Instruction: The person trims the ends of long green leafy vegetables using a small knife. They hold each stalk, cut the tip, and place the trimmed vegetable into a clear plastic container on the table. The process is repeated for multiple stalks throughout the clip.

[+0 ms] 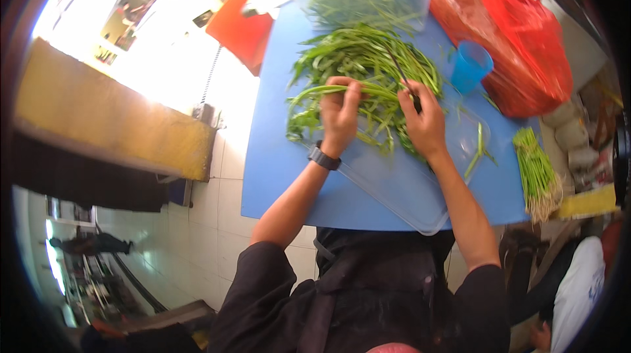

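Long green stems [379, 88] of a leafy vegetable, apparently water spinach, stretch between my two hands. My left hand [340, 109], with a dark watch on its wrist, pinches them between thumb and fingers. In my right hand [425, 119] is a thin dark-bladed knife [397, 64], its blade pointing away from me over the greens; whether this hand also grips the stem ends is unclear. Just beyond both hands lies a heap of leafy greens [345, 50]. Beneath my forearms a clear plastic lid [394, 195] rests on the blue table [276, 170]. A cut stem piece [474, 158] lies on its right side.
A clear plastic tub [424, 3] of greens stands at the far edge. To the right are a blue plastic cup [472, 69], a bulging red plastic bag [522, 52] and a bundle of rooted green stalks [535, 170]. An orange chair [241, 27] and another person [579, 279] flank the table.
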